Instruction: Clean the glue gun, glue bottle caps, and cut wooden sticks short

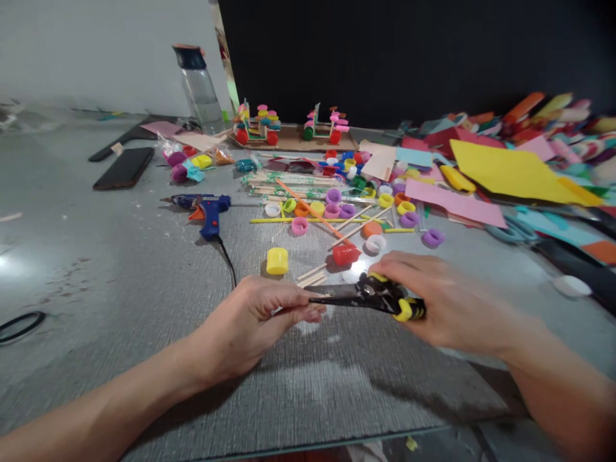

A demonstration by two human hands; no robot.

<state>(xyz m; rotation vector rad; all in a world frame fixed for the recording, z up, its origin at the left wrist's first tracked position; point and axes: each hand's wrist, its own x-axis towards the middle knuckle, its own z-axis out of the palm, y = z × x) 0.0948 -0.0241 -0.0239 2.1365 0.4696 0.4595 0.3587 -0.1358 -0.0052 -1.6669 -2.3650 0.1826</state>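
My left hand (260, 321) is closed in a pinch near the table's front, with a small piece of a wooden stick (321, 301) showing at its fingertips. My right hand (447, 298) is wrapped round the black and yellow handles of a cutting tool (368, 292). The tool's blades point left and meet the left fingertips at the stick. Just beyond lie cut wooden sticks (312, 276), a red cap piece (345, 255) and a yellow cap (278, 262). How much of the stick sits inside the left fingers is hidden.
A blue glue gun (210, 215) with its cord lies left of centre. Behind are colourful bottle rings (332, 210), packed sticks (289, 183), two small model cars (257, 125), a phone (124, 168) and a bottle (199, 90). Coloured paper (514, 173) and scissors (511, 228) lie right.
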